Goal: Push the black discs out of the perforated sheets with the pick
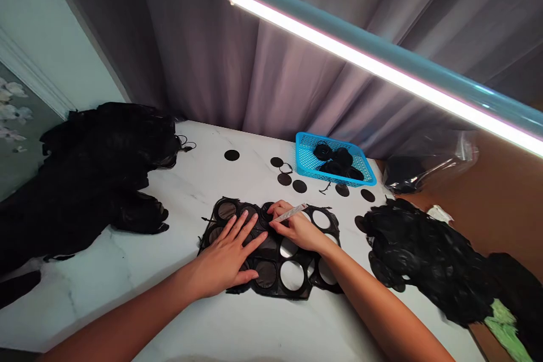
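Note:
A black sheet (pixel 300 289) with rows of round cutouts lies on the white table. Some circles are filled with dark discs; others on its right side show white. My left hand (pixel 224 254) lies flat on the sheet's left part, fingers spread, holding nothing. My right hand (pixel 297 229) pinches a slim, pale pointed tool (pixel 291 213), with its fingertips at the sheet's upper middle. Whatever lies under the fingertips is hidden.
A blue basket (pixel 303 153) with black rounds stands at the back. Loose dark discs (pixel 299 186) lie before it. Black material is piled at left (pixel 106 164) and right (pixel 428 260). A lit tube lamp (pixel 382 70) hangs above the table (pixel 182 322).

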Tool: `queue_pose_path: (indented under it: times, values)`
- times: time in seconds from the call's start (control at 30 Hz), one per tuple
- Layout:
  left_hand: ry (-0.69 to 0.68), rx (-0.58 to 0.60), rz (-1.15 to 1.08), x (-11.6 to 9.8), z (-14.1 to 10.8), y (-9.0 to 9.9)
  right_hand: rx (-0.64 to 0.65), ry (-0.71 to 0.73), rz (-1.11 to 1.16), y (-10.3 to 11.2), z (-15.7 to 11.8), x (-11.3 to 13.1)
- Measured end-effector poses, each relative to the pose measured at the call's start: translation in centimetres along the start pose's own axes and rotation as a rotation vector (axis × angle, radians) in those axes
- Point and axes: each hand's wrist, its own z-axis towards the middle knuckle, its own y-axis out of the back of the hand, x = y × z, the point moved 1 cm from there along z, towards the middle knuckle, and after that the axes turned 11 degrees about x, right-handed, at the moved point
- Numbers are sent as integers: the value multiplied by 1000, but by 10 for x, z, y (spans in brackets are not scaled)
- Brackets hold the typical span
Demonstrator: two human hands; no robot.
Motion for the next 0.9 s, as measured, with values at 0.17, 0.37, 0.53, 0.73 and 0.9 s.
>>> queue_pose_path:
  times: [0.17,0.37,0.53,0.73,0.9]
  values:
    - [-7,-31,-7,1,1,-3,-16,21,-182,-13,0,13]
    - [-17,-42,-16,3,0,-4,-118,-79,-408,-22,3,-2]
    - [-31,-43,-7,1,-4,-2,-523,-264,-382,35,3,-42]
    - [118,-165,48,7,-20,-12,-324,-56,-352,19,34,-10]
    - [144,-174,66,10,-32,-18,-43,90,-173,-25,49,16]
